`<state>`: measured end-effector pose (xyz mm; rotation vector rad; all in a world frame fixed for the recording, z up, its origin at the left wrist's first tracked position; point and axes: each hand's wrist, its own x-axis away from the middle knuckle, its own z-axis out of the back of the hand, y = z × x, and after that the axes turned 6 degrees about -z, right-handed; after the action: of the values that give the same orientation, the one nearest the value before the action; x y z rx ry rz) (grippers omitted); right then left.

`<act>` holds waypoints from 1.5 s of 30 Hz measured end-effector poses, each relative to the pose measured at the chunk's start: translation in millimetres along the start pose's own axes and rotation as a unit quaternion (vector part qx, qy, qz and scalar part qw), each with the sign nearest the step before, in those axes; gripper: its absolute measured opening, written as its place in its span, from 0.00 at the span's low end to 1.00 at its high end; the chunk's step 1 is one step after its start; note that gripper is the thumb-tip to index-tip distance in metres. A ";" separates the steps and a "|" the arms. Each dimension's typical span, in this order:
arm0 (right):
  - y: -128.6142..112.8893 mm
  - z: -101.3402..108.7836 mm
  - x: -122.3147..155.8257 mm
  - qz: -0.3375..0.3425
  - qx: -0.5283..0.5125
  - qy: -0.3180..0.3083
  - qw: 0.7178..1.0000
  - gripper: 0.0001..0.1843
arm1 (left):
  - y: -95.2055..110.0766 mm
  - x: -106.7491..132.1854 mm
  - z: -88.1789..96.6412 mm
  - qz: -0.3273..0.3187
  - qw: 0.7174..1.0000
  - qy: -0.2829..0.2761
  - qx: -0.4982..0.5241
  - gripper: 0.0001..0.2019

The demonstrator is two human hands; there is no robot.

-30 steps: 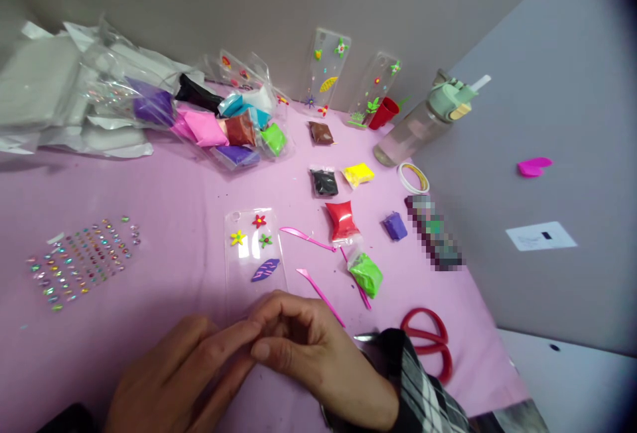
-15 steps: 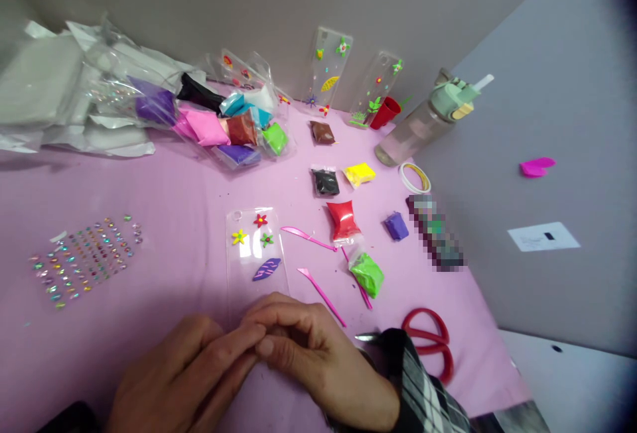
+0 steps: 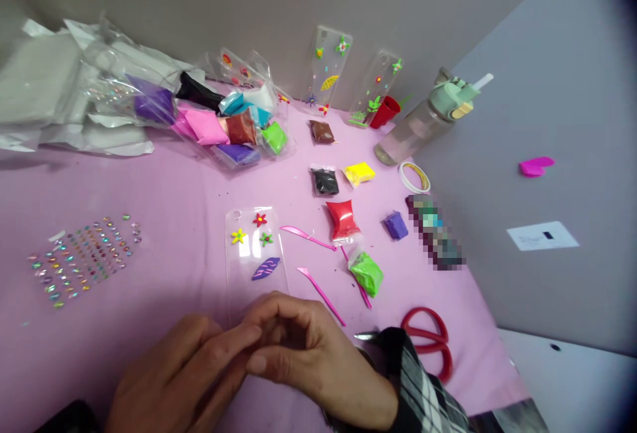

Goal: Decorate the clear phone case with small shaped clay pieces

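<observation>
My left hand (image 3: pixel 184 370) and my right hand (image 3: pixel 318 360) meet at the fingertips over the near edge of the table. The fingers of both are curled in a pinch, and whatever lies between them is hidden. Just beyond them lies a clear phone case (image 3: pixel 243 294), its near end covered by my fingers. On it are a yellow flower (image 3: pixel 239 237), a red flower (image 3: pixel 259 220), a green flower (image 3: pixel 266 239) and a purple leaf (image 3: pixel 266 268) with pink stripes. To its right rest two pink modelling knives (image 3: pixel 322 297), one farther back.
Right of the case lie packets of red clay (image 3: pixel 342 219), green clay (image 3: pixel 367 274) and black clay (image 3: pixel 326 182). Red-handled scissors (image 3: pixel 425 335) lie by my right sleeve. A gem sticker sheet (image 3: pixel 87 260) is at left. A bottle (image 3: pixel 423 118) and decorated cases (image 3: pixel 326 68) stand behind.
My right thumb has moved slightly down and left, widening the gap beneath its index finger. My left hand stays nearly in place, and the things on the table have not moved.
</observation>
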<state>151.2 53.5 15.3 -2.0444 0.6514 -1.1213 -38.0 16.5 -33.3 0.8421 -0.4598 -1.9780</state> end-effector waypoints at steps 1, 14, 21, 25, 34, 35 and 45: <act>1.0 0.0 -0.4 -0.004 -0.012 0.004 1.000 0.16 | -0.1 0.1 0.2 -0.002 1.000 -0.001 -0.002 0.12; 0.7 -1.5 -0.6 0.015 -0.005 0.007 1.000 0.14 | 1.1 0.0 -0.4 0.007 1.000 0.002 0.006 0.13; -0.9 -0.3 -0.5 0.012 -0.001 -0.002 1.000 0.14 | -2.0 1.2 -2.7 -0.002 1.000 -0.002 0.010 0.13; -1.1 -0.6 -0.5 0.033 0.024 0.005 0.999 0.13 | -1.8 1.9 -3.1 0.000 1.000 0.001 0.007 0.12; -0.9 -1.8 0.1 0.032 0.019 0.002 0.999 0.13 | 0.3 -1.0 -0.3 -0.005 1.000 0.010 0.007 0.13; -0.8 -1.9 0.0 0.033 0.025 0.001 0.999 0.13 | 0.6 -0.9 0.1 -0.005 1.000 0.008 0.007 0.13; -0.9 -1.0 0.1 0.044 0.053 -0.003 0.998 0.12 | 3.4 -6.4 3.4 -0.018 1.000 0.003 -0.001 0.13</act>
<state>150.5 53.7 16.5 -1.9106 0.6592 -1.0757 -36.1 20.1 -26.4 0.8599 -0.4431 -2.0086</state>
